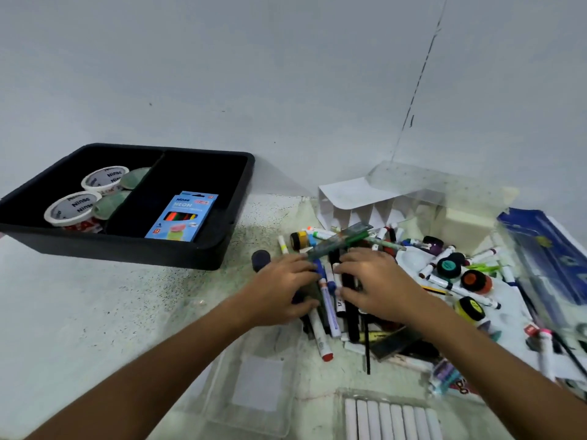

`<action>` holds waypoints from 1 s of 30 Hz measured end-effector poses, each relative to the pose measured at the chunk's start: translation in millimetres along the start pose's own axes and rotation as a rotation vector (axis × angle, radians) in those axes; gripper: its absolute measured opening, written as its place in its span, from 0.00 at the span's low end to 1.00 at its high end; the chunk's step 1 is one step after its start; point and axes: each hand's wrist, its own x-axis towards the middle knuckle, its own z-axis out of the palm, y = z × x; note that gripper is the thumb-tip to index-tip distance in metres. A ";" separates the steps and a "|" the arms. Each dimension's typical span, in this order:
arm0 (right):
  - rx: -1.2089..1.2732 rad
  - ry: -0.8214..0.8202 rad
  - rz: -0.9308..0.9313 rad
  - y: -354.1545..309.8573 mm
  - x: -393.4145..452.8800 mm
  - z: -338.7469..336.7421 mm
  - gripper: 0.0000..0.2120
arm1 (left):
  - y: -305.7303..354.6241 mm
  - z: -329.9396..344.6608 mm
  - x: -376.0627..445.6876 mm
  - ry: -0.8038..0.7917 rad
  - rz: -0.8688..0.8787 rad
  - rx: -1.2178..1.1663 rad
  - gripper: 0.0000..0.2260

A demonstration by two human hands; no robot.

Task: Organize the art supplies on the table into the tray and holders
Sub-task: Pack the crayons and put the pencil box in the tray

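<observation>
A bundle of markers (pixel 330 300) lies parallel on the speckled table (pixel 127 312), flanked by a person's two hands, apparently being squared into one handful for a single lift. The left hand (pixel 279 290) curls its fingers round the bundle's left side, thumb tucked under near the table; the right hand (pixel 378 287) presses in from the other side with bent fingers over the dark pens. A green-capped pen (pixel 346 242) lies crosswise just beyond the fingertips.

To the right sprawls the unsorted heap: more markers, small round paint pots (pixel 448 268), a yellow pencil (pixel 435 289) and a white palette (pixel 409 258) beneath them, overlapping in no order. Behind the heap stands a white divided holder (pixel 346 201) under a clear lid, its slots seemingly meant for upright pens.

Well to the left sits the black tray (pixel 222 249), already partly filled: two rolls of tape (pixel 92 193) in its left compartment, a blue box of neon pencils (pixel 181 217) in the right. Nearest the camera lie a clear shallow container (pixel 254 376) and a row of white chalk sticks (pixel 390 420). Most of the sorting looks still to be done.
</observation>
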 end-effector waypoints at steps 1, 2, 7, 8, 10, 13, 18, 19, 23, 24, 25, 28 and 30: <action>-0.049 -0.002 0.006 3.9 -7.6 4.1 0.25 | 0.7 4.3 3.3 -0.070 -0.024 0.021 0.24; -0.078 0.003 0.015 8.4 -13.6 8.7 0.29 | 0.0 8.3 5.5 -0.125 -0.044 0.041 0.27; -0.022 0.069 0.084 25.7 -26.1 19.5 0.45 | -12.7 7.2 0.7 -0.179 -0.101 0.049 0.37; 0.000 0.085 0.090 29.1 -26.8 19.8 0.46 | -15.2 5.6 -1.4 -0.182 -0.112 0.033 0.39; 0.045 0.111 0.091 36.0 -28.3 19.8 0.47 | -19.8 2.9 -4.9 -0.165 -0.121 0.010 0.39; 0.174 0.128 0.107 43.9 -29.3 16.0 0.46 | -26.1 -1.4 -8.0 -0.200 -0.137 0.025 0.40; 0.347 0.126 0.164 45.9 -29.4 5.8 0.44 | -18.1 -1.6 -5.1 -0.093 -0.126 -0.029 0.35; 0.365 0.139 0.177 45.1 -28.7 5.6 0.43 | -14.7 0.2 -2.7 -0.090 -0.113 -0.034 0.33; 0.358 0.168 0.198 43.6 -24.8 6.9 0.36 | -2.7 7.7 7.9 -0.195 -0.072 -0.026 0.33; 0.335 0.166 0.190 43.4 -23.9 7.3 0.35 | -1.5 7.6 8.8 -0.223 -0.078 -0.015 0.34; 0.316 0.165 0.181 43.4 -23.7 8.2 0.33 | -0.5 6.2 8.6 -0.236 -0.086 -0.013 0.35; 0.319 0.195 0.173 43.5 -24.2 12.1 0.26 | -1.1 -4.6 5.4 -0.214 -0.121 -0.049 0.37; 0.330 0.258 0.165 42.4 -24.0 14.9 0.20 | -3.0 -12.8 2.9 -0.217 -0.138 -0.055 0.35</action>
